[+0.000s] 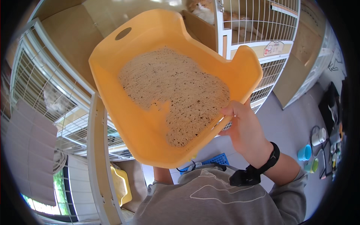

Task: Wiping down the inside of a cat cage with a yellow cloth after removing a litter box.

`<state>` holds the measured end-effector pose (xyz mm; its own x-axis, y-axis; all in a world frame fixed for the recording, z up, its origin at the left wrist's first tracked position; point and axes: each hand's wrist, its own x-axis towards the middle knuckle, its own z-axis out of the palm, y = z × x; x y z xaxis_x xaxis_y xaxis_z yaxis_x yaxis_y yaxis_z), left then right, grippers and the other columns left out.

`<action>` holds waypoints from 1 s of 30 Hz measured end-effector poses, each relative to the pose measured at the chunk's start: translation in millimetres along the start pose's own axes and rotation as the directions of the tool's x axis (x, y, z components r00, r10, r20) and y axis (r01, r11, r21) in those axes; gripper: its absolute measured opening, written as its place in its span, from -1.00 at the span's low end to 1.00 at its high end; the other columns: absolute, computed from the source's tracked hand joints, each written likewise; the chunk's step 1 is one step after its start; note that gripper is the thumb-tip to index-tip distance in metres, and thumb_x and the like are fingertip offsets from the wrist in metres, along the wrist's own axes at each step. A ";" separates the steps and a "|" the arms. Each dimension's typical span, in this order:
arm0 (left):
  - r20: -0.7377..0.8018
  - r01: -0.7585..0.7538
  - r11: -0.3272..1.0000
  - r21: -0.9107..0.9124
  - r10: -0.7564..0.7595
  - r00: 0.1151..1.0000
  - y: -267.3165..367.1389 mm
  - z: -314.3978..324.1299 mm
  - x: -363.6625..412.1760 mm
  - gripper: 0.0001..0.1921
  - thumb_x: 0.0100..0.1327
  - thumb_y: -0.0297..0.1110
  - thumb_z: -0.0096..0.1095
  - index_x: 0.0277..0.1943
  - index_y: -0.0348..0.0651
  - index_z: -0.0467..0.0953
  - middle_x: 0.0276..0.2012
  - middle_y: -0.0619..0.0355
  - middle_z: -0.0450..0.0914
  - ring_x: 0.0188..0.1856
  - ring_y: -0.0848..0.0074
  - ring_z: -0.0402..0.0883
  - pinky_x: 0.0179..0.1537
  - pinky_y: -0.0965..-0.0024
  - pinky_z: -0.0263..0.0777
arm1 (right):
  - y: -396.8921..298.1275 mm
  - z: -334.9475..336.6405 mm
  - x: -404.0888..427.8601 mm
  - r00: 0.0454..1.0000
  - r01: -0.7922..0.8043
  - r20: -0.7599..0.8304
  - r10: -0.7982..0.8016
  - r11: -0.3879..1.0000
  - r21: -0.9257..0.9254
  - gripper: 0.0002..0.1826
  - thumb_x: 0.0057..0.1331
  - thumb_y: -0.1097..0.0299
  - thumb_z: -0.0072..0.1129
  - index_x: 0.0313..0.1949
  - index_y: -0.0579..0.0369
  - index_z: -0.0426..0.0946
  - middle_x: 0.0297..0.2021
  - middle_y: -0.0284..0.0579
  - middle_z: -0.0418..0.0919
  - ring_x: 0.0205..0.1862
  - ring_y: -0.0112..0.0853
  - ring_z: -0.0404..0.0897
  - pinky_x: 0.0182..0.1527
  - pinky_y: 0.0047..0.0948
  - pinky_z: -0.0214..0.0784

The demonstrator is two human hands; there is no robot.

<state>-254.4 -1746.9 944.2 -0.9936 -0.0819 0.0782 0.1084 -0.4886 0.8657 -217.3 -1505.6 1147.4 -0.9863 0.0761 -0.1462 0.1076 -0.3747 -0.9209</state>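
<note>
A yellow-orange plastic cat litter tray (140, 153) is held up tilted in front of my chest. Pale, fine-grained litter (168, 76) with dark specks covers much of its floor, leaving bare plastic at the lower left. My right hand (243, 126) grips the rim at the near right, thumb on the inside and fingers behind, beside a slot in the wall. Only my left forearm shows below the tray; the left hand is hidden behind it. An oval hole pierces the tray's far wall.
An orange and white cat (204, 11) lies in a wooden compartment behind a white wire door (261, 21). Another cat (56, 98) is behind white bars at left. A second yellow tray (128, 187) sits low left. Blue and green cups (304, 152) stand at right.
</note>
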 end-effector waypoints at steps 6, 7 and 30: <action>0.036 0.057 0.998 -0.003 -0.057 0.998 0.7 -18.8 1.1 -0.49 0.49 -0.07 -0.34 0.21 -0.33 0.30 0.04 0.00 0.53 0.07 0.37 0.52 0.09 0.35 0.41 | 4.2 8.6 4.0 0.983 -0.164 0.124 0.132 0.940 0.299 -0.17 0.12 0.36 0.17 0.31 -0.20 -0.11 0.14 -0.06 0.25 0.13 -0.18 0.33 -0.02 0.09 0.31; 0.038 0.065 0.998 -0.001 -0.065 0.997 0.4 -22.2 1.4 -0.50 0.49 -0.07 -0.34 0.21 -0.33 0.30 0.04 0.00 0.53 0.07 0.37 0.52 0.09 0.35 0.41 | 3.2 9.0 4.7 0.985 -0.159 0.115 0.130 0.941 0.298 -0.17 0.12 0.36 0.17 0.31 -0.20 -0.11 0.14 -0.06 0.25 0.13 -0.18 0.33 -0.02 0.09 0.31; 0.184 -0.081 0.997 0.015 0.077 0.980 84.2 -23.5 91.3 -0.51 0.48 -0.07 -0.30 0.20 -0.33 0.31 0.04 -0.02 0.52 0.07 0.37 0.52 0.09 0.34 0.42 | 16.5 -17.0 1.2 0.994 -0.077 -0.063 0.090 0.980 0.185 -0.58 0.09 0.54 -0.01 0.00 0.20 0.32 -0.23 -0.07 0.48 -0.23 -0.23 0.55 -0.38 -0.20 0.49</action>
<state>-335.2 -1815.9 1012.6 -0.9713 0.0424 0.2342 0.1879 -0.4670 0.8641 -214.6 -1496.0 1125.8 -0.9629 0.1001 -0.2506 0.1581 -0.5434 -0.8244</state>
